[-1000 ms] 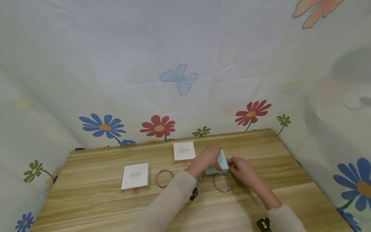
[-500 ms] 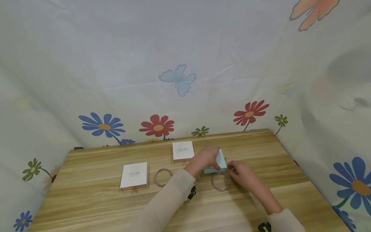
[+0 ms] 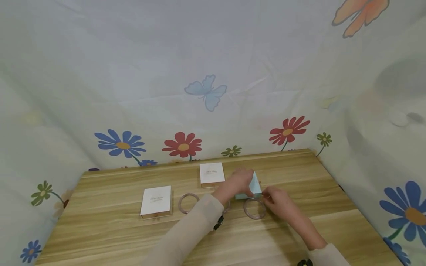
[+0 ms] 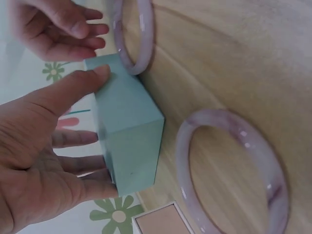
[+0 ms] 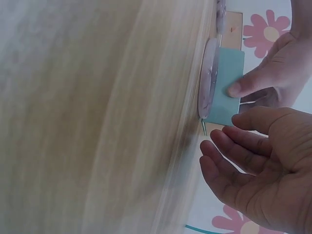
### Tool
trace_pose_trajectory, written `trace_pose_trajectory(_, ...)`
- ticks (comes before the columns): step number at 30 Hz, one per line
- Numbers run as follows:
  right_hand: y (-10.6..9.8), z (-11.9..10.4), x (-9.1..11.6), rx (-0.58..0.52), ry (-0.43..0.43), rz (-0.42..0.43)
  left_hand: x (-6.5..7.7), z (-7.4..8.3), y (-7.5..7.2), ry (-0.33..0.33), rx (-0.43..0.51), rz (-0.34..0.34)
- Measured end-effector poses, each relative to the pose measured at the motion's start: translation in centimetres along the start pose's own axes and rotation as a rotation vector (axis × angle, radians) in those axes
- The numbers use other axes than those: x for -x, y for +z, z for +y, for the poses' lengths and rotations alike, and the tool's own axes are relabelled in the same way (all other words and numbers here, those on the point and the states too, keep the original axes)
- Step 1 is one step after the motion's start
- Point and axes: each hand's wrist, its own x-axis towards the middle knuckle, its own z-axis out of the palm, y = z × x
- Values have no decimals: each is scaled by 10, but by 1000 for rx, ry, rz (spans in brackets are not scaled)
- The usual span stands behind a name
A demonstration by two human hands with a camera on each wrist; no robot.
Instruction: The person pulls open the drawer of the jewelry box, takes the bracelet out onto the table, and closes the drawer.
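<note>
A light turquoise box [image 3: 255, 186] stands at the right back of the table. My left hand [image 3: 237, 181] grips it, with the thumb on the near face and fingers behind, as the left wrist view shows. My right hand [image 3: 281, 203] is at the box's right end. In the right wrist view its thumb tip is by the box's corner and its fingers [image 5: 239, 151] are loosely bent, with nothing visibly held. A pale purple bangle [image 3: 245, 212] lies right in front of the box. Another bangle [image 4: 183, 161] is partly hidden by my left arm in the head view.
Two white boxes with printed lids are on the wooden table [image 3: 110, 218]: one white box [image 3: 156, 201] at left, another white box [image 3: 212, 173] at the back. A third bangle [image 3: 180, 205] lies between the left box and my left sleeve. Flower-printed cloth surrounds the table.
The head view has shifted slightly. Left hand and box keep their places; the right hand remains beside the box's right end with little visible movement.
</note>
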Motion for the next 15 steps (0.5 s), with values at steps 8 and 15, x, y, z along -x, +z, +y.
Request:
trace_pose_trajectory(8,0,1,-5,-18,4,-9,1,3,8,-17,-100,29)
trace_pose_trajectory(15,-1,6,-17,-96,43,-46,-3,1,6,27,-96,11)
